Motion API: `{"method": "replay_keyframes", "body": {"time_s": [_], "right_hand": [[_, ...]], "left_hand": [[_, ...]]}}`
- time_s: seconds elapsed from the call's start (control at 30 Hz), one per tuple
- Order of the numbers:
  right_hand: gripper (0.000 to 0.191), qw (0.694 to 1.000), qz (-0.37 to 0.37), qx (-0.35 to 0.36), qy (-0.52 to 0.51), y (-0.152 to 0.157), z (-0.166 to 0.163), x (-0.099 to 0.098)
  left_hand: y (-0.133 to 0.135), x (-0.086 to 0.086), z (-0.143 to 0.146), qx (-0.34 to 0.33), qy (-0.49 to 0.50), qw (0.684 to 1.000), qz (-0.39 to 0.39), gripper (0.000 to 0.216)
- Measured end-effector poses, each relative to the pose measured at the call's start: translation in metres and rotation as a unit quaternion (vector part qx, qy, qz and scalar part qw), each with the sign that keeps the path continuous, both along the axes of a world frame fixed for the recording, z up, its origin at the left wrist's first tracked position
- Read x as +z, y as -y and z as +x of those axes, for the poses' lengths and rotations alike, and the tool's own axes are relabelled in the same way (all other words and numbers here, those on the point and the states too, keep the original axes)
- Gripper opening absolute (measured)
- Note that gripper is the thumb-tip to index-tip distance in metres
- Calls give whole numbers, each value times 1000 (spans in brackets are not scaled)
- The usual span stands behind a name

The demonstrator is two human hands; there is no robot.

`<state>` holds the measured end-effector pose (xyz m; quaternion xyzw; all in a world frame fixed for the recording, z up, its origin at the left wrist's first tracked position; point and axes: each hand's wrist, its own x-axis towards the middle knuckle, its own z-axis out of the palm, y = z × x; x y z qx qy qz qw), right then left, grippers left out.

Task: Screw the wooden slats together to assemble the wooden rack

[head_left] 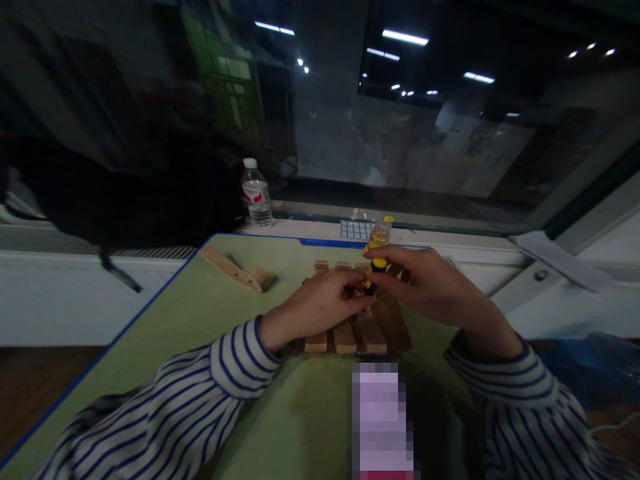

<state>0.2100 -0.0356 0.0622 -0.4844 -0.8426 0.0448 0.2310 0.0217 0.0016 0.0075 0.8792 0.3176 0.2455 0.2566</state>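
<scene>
A small wooden slatted pallet [357, 333] lies on the green table mat [210, 313] in front of me. My right hand [425, 283] is closed around a screwdriver [377, 250] with a clear yellow handle and a black and yellow collar, held nearly upright over the pallet. My left hand [315, 307] rests on the pallet's left side, fingers curled and pinched near the screwdriver's lower end. What the left fingertips pinch is hidden. Both sleeves are white with dark stripes.
Loose wooden pieces [237, 270] lie at the mat's far left. A water bottle [257, 193] stands on the window sill, and a small blue-and-white grid card [354, 229] lies there too. A dark window is behind. A blurred pink patch [383, 420] sits near me.
</scene>
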Motion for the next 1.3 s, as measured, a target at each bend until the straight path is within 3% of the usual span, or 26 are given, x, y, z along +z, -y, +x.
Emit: {"method": "replay_keyframes", "body": {"time_s": [0.6,0.83,1.17,1.3], "right_hand": [[33,1000,22,7,-1,0,-7,6],[33,999,41,7,14,4,-8,8],[29,999,35,13,21,5,-3,5],[28,999,34,11,14,5,-2,4]], "left_hand": [[-1,10,-3,-6,4,1000,-17,25],[5,4,-7,17,13,999,-26,27],[5,8,-7,-14,33,997,-62,23],[6,15,-16,5,-33,999,-25,22]]}}
